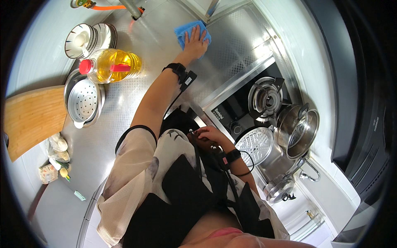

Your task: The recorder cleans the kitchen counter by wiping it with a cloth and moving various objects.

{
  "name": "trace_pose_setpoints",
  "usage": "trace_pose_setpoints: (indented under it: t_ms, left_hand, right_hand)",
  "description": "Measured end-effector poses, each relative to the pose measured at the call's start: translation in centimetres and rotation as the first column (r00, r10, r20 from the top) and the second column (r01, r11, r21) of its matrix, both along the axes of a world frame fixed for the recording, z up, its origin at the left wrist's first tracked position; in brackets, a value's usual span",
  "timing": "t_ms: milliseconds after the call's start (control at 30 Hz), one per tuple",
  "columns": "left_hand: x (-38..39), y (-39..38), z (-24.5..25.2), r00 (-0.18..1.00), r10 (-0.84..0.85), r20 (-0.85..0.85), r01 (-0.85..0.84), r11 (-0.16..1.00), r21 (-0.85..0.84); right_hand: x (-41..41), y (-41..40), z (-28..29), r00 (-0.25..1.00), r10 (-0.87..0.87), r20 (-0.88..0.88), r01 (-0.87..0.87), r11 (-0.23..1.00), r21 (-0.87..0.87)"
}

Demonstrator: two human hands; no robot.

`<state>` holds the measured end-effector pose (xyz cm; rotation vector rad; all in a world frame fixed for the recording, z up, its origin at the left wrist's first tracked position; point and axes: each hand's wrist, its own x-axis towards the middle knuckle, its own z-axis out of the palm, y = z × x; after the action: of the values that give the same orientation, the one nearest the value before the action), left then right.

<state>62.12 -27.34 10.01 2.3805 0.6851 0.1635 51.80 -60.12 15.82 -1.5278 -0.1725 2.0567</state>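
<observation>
My left hand reaches far forward, palm down, over a folded blue cloth on the stainless steel countertop. Its fingers press onto the cloth, close to the base of a wall corner. Close to my body, my right hand has bent fingers beside a small dark brown item among black straps. Whether those fingers grip anything cannot be made out. Both wrists wear black bands, with a small black device hanging at the left one. Right of my right hand is a black gas hob.
A cooking oil bottle, stacked bowls, a perforated steamer insert and a wooden cutting board stand at left. By the burner are a steel pot and a steamer plate. An orange hose runs behind.
</observation>
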Motion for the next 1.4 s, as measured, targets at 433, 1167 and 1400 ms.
trace_pose_setpoints:
  t_ms: [433, 1167, 1400]
  left_hand:
    - [-5.0, -9.6, -0.2, 0.965, -0.222, 0.143, 0.209, 0.973, 0.097]
    - [12.4, -2.4, 0.1, 0.995, -0.093, 0.021, 0.095, 0.961, -0.259]
    - [17.3, -3.1, -1.5, 0.992, -0.097, 0.077, 0.116, 0.939, -0.324]
  right_hand:
    - [-1.7, -2.1, -0.3, 0.996, -0.092, -0.008, 0.092, 0.993, 0.071]
    - [-0.1, -3.7, -0.6, 0.959, -0.28, -0.043, 0.274, 0.955, -0.115]
    - [0.3, -3.6, -0.3, 0.967, -0.255, 0.004, 0.254, 0.965, 0.06]
